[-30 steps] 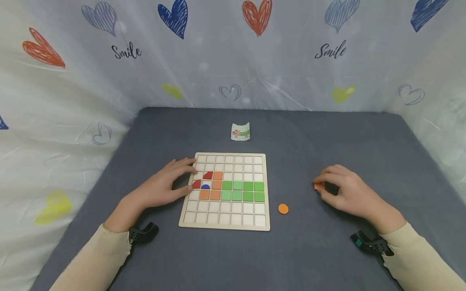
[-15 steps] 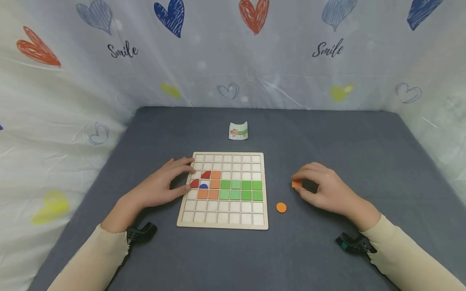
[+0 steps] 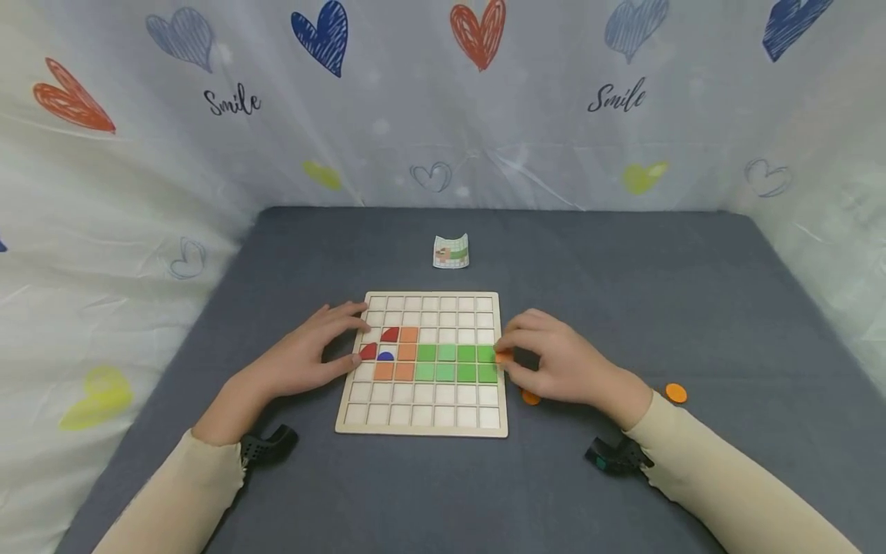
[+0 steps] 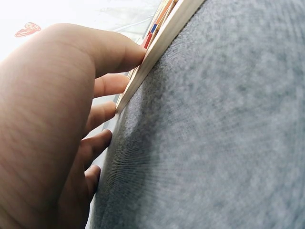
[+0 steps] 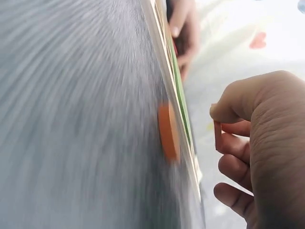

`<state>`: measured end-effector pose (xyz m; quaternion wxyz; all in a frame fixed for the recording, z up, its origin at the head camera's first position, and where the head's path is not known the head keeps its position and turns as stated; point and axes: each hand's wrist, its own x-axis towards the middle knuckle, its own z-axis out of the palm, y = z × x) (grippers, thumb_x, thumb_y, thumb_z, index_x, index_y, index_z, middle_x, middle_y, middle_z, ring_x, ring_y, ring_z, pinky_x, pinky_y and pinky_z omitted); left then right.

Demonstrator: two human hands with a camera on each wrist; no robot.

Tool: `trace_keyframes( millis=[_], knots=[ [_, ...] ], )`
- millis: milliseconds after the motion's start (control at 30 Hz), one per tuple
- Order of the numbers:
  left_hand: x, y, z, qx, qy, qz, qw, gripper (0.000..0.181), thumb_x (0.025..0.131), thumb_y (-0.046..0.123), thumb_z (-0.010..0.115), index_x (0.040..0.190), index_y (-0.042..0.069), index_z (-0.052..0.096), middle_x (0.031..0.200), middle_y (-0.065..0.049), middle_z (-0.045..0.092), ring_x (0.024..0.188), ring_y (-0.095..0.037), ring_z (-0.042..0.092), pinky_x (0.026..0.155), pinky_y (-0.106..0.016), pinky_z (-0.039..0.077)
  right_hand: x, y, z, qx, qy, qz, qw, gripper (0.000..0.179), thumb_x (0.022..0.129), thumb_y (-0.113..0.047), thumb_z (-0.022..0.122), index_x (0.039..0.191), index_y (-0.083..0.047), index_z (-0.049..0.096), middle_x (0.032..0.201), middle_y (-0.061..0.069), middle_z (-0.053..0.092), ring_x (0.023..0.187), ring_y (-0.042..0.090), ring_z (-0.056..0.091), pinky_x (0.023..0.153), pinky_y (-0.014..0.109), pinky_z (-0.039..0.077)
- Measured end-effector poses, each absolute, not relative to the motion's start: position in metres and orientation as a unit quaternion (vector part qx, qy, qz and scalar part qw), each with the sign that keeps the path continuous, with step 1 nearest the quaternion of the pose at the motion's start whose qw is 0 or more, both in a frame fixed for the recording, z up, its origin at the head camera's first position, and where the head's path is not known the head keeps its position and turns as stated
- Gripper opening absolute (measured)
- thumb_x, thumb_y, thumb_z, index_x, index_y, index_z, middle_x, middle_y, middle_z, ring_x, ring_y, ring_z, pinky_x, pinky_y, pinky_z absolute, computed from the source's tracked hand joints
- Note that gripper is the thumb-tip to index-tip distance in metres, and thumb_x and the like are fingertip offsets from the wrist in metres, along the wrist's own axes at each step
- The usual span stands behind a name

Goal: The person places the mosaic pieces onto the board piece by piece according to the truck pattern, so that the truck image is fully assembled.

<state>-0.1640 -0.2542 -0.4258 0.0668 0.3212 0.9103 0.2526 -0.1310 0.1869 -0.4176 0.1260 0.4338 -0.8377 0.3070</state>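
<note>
A wooden grid board (image 3: 422, 419) lies on the table, with green, orange and red tiles and one blue half-round piece (image 3: 385, 356) in its cells. My left hand (image 3: 301, 355) rests at the board's left edge, fingers spread and extended; in the left wrist view the thumb (image 4: 128, 55) touches the rim. At the right edge, my right hand (image 3: 564, 362) pinches a small orange tile (image 5: 218, 135) between thumb and fingers, held above the table in the right wrist view. Beneath that hand an orange disc (image 3: 530, 397) is partly covered.
Behind the board stands a small curled picture card (image 3: 451, 252) with a coloured grid pattern. Another orange disc (image 3: 676, 393) lies right of my right wrist. The dark grey tablecloth (image 3: 415, 492) reaches back to a heart-printed curtain (image 3: 388, 100).
My right hand has travelled left with the orange tile, from the right side of the table to the board's right edge. The right-hand disc is now uncovered. My left hand stays put.
</note>
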Motion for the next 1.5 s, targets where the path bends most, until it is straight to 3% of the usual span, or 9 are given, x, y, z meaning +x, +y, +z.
trace_keyframes(
  millis=[567, 967, 1267, 1500],
  knots=[
    [-0.164, -0.259, -0.426, 0.32, 0.91, 0.258, 0.062, 0.046, 0.107, 0.042, 0.073, 0.147, 0.019, 0.065, 0.175, -0.007, 0.036, 0.164, -0.035, 0.027, 0.137, -0.059, 0.01, -0.138, 0.083, -0.411, 0.539, -0.778, 0.286, 0.15, 0.006, 0.095, -0.017, 0.081, 0.1, -0.013, 0.081, 0.097, -0.006, 0.069, 0.092, 0.014, 0.063, 0.091, 0.031, 0.056],
    [-0.162, -0.262, -0.424, 0.318, 0.91, 0.26, 0.063, 0.043, 0.107, 0.04, 0.073, 0.145, 0.02, 0.065, 0.175, -0.004, 0.037, 0.164, -0.033, 0.027, 0.137, -0.056, 0.011, -0.14, 0.035, -0.404, 0.515, -0.811, 0.267, 0.071, 0.007, 0.099, -0.019, 0.077, 0.105, -0.016, 0.081, 0.093, -0.009, 0.065, 0.087, 0.011, 0.058, 0.089, 0.028, 0.053],
    [-0.161, -0.26, -0.427, 0.33, 0.903, 0.27, 0.052, 0.042, 0.107, 0.032, 0.074, 0.146, 0.019, 0.064, 0.174, -0.007, 0.038, 0.163, -0.039, 0.028, 0.136, -0.061, 0.012, -0.143, 0.012, -0.408, 0.495, -0.831, 0.244, 0.07, 0.015, 0.1, -0.022, 0.077, 0.113, -0.018, 0.083, 0.09, -0.011, 0.064, 0.087, 0.008, 0.059, 0.086, 0.031, 0.052],
    [-0.164, -0.257, -0.427, 0.334, 0.902, 0.266, 0.06, 0.045, 0.108, 0.035, 0.074, 0.149, 0.02, 0.063, 0.175, -0.007, 0.036, 0.164, -0.035, 0.029, 0.136, -0.06, 0.011, -0.144, 0.003, -0.415, 0.499, -0.834, 0.223, 0.076, 0.016, 0.101, -0.023, 0.077, 0.115, -0.018, 0.083, 0.093, -0.01, 0.068, 0.086, 0.007, 0.06, 0.081, 0.03, 0.052]
  ],
)
